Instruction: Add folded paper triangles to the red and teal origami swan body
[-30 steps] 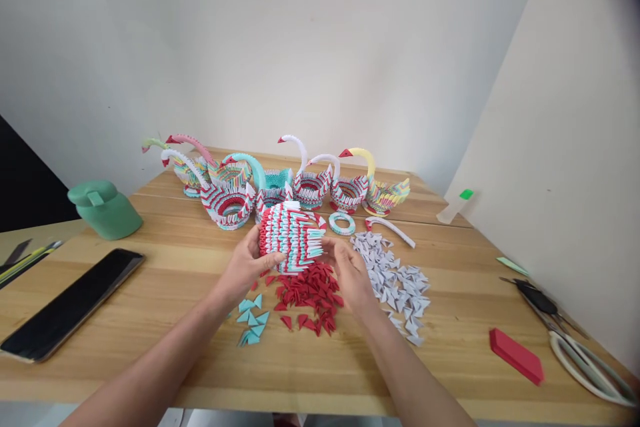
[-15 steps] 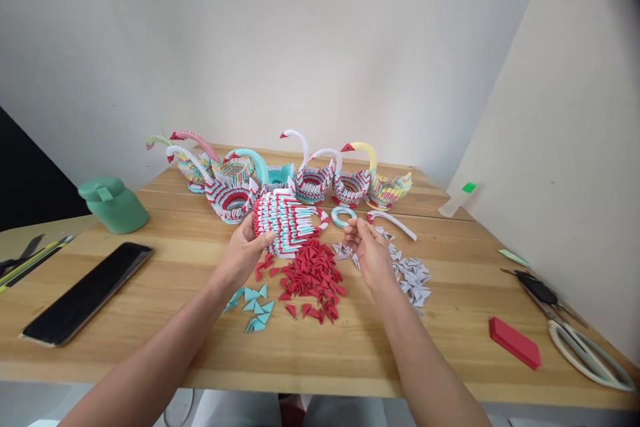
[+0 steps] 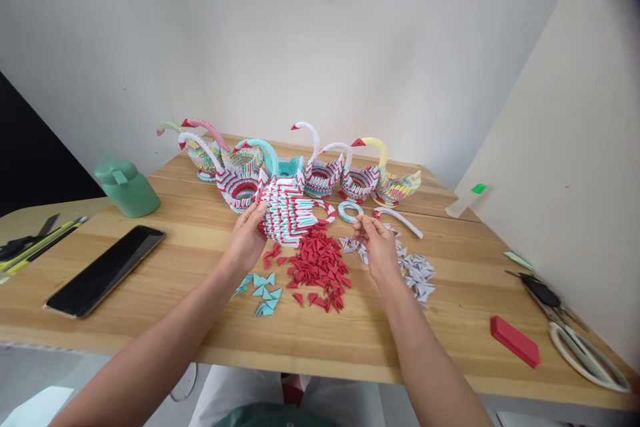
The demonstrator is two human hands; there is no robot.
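My left hand (image 3: 249, 235) is wrapped round the left side of a folded-paper body (image 3: 286, 212) in red, white and light blue, holding it tilted above the table. My right hand (image 3: 374, 240) is pinched beside a light blue and white paper ring (image 3: 351, 211); whatever its fingertips hold is too small to name. Below the body lies a heap of red paper triangles (image 3: 320, 263), with light blue ones (image 3: 266, 293) to its left. Grey-white triangles (image 3: 419, 273) spread to the right of my right hand. A white curved neck piece (image 3: 399, 220) lies behind them.
Several finished paper swans (image 3: 240, 180) stand along the back. At the left are a green bottle (image 3: 127, 190), a phone (image 3: 105, 271) and pencils (image 3: 45, 245). To the right lie a red block (image 3: 515, 341), scissors (image 3: 587, 353) and a green-tipped clear strip (image 3: 465, 201).
The camera view has shifted slightly. My left hand has turned the paper body a little, its fingers now higher on the side. My right hand stays pinched near the ring.
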